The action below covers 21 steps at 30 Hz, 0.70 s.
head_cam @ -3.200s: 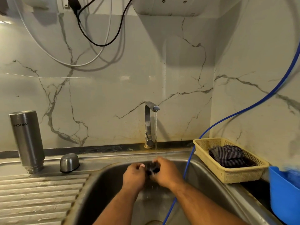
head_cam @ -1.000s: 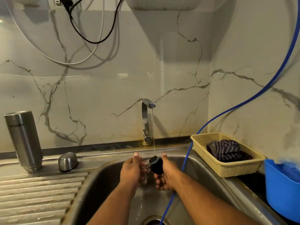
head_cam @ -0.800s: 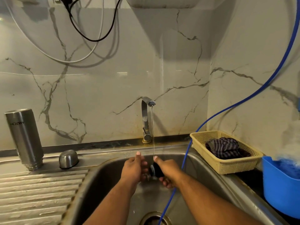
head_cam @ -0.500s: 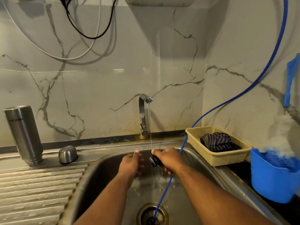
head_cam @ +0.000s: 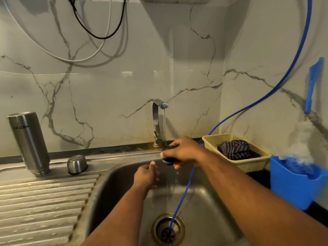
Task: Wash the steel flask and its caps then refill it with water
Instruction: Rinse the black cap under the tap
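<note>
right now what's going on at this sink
A person is rinsing a small black cap under the running tap, gripping it in the right hand. The left hand is empty, held lower over the sink. The steel flask stands upside down on the drainboard at the left, with its domed steel cap beside it. Refilling has not started.

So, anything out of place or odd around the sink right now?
One thing: a thin blue hose runs down from the wall and ends in the steel sink's drain, crossing the washing space. The steel flask standing upside down on the ridged drainboard looks deliberate.
</note>
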Each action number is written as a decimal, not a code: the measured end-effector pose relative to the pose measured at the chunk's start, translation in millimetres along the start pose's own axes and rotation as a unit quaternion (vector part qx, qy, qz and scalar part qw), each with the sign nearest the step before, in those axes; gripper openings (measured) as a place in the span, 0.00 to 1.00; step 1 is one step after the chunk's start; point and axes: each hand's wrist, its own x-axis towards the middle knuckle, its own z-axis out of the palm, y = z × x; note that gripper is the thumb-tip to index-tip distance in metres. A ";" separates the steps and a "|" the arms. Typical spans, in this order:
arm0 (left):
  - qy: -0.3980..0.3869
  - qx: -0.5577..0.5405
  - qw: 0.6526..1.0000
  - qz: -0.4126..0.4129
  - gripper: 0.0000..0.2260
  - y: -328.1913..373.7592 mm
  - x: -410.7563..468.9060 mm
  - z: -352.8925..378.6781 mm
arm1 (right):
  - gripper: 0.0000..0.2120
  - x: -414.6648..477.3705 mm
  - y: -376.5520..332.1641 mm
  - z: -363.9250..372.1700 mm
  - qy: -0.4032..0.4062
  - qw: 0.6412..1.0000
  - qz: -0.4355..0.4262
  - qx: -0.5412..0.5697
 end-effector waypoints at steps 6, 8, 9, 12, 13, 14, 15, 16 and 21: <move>0.035 -0.004 0.999 0.009 0.14 3.8 -13.2 -9.1 | 0.16 -39.8 21.5 -10.3 -0.059 0.987 0.001 0.148; 0.043 -0.010 0.999 0.009 0.13 3.6 -17.8 -13.6 | 0.16 -44.2 56.5 3.7 -0.027 0.991 0.061 -0.119; 0.047 -0.004 0.999 0.008 0.13 4.4 -19.1 -15.0 | 0.17 -41.5 66.1 5.3 -0.001 0.980 0.073 -0.187; 0.056 0.019 0.998 0.030 0.12 6.0 -21.7 -13.1 | 0.19 -30.7 68.5 4.0 0.045 0.993 0.063 -0.086; 0.054 0.034 0.997 0.041 0.12 7.1 -23.5 -11.7 | 0.18 -29.8 65.8 4.7 0.046 0.993 0.050 -0.092; 0.052 0.050 0.996 0.050 0.11 7.4 -24.2 -10.1 | 0.18 -31.0 62.0 4.5 0.038 0.993 0.043 -0.108; 0.046 0.065 0.995 0.056 0.11 7.4 -24.1 -8.9 | 0.17 -30.3 59.2 2.5 0.036 0.992 0.035 -0.112; 0.041 0.075 0.994 0.062 0.10 6.7 -23.5 -8.0 | 0.18 -31.4 55.5 0.7 0.028 0.994 0.023 -0.099; 0.055 0.094 0.992 0.069 0.08 12.4 -23.2 -12.0 | 0.22 -34.8 47.3 -9.0 -0.011 0.997 -0.005 0.074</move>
